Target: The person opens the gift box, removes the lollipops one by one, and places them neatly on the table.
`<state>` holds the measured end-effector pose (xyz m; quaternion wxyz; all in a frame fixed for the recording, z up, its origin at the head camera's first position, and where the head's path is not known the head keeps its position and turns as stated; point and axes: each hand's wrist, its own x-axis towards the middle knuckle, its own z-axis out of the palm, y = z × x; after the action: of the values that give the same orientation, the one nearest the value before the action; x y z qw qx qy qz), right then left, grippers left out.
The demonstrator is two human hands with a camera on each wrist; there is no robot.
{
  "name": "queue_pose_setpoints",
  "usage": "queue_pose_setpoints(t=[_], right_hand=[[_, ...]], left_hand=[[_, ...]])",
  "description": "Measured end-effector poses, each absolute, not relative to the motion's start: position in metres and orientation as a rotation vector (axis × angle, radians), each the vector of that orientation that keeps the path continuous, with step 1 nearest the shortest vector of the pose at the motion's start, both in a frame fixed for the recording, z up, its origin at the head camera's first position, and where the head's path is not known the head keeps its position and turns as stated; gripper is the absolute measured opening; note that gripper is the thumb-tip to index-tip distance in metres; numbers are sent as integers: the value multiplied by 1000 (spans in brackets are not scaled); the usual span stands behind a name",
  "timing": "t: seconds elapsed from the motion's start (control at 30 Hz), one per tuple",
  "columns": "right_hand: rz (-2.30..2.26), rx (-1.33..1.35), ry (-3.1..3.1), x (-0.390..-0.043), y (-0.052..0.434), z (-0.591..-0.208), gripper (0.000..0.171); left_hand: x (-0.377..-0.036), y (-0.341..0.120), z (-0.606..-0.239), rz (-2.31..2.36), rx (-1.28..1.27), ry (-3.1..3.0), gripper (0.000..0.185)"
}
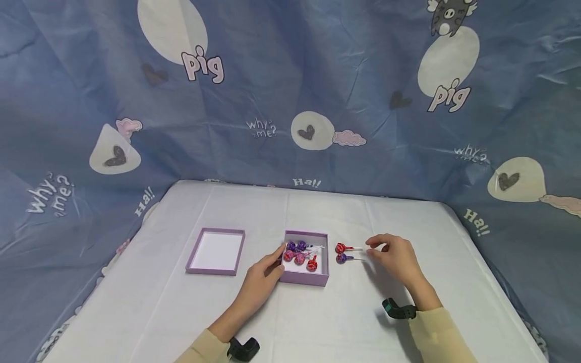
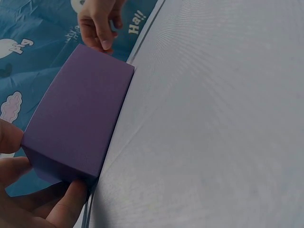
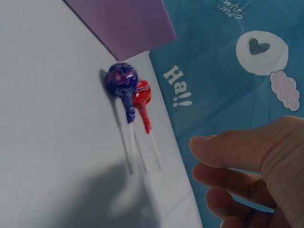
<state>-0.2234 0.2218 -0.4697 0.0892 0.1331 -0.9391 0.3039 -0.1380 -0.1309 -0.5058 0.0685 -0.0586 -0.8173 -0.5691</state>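
Observation:
A purple box [image 1: 305, 278] without its lid stands on the white table, holding several wrapped lollipops [image 1: 299, 258] in purple, pink and red. Against its left side rest the fingers of my left hand [image 1: 259, 283]; the left wrist view shows the fingertips [image 2: 73, 202] touching around the near corner. Right of the box lie two lollipops side by side, a red lollipop [image 1: 340, 248] and a purple lollipop [image 1: 341, 258], sticks pointing right. Over the stick ends hovers my right hand [image 1: 396, 257], thumb and fingers apart. Nothing shows between them in the right wrist view.
The purple-rimmed lid [image 1: 215, 251] lies left of the box, its white inside facing up. A blue printed cloth [image 1: 254, 166] hangs behind the table [image 1: 308, 327] and along its sides. Each wrist wears a black band.

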Motion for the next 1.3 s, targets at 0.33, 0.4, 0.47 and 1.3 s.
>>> queue_pose_setpoints(t=[0.33, 0.4, 0.47, 1.3], right_hand=[[988, 442, -2758, -226, 206, -462, 19], [1011, 458, -2750, -226, 200, -459, 19], [1024, 472, -2747, -226, 195, -455, 19], [1256, 610, -2760, -236, 136, -434, 19]], left_hand=[[-133, -132, -514, -1731, -148, -2468, 50], [-133, -132, -515, -1739, -148, -2463, 50], [-133, -132, -516, -1741, -153, -2463, 50], [-126, -122, -479, -1758, -137, -2441, 48]])
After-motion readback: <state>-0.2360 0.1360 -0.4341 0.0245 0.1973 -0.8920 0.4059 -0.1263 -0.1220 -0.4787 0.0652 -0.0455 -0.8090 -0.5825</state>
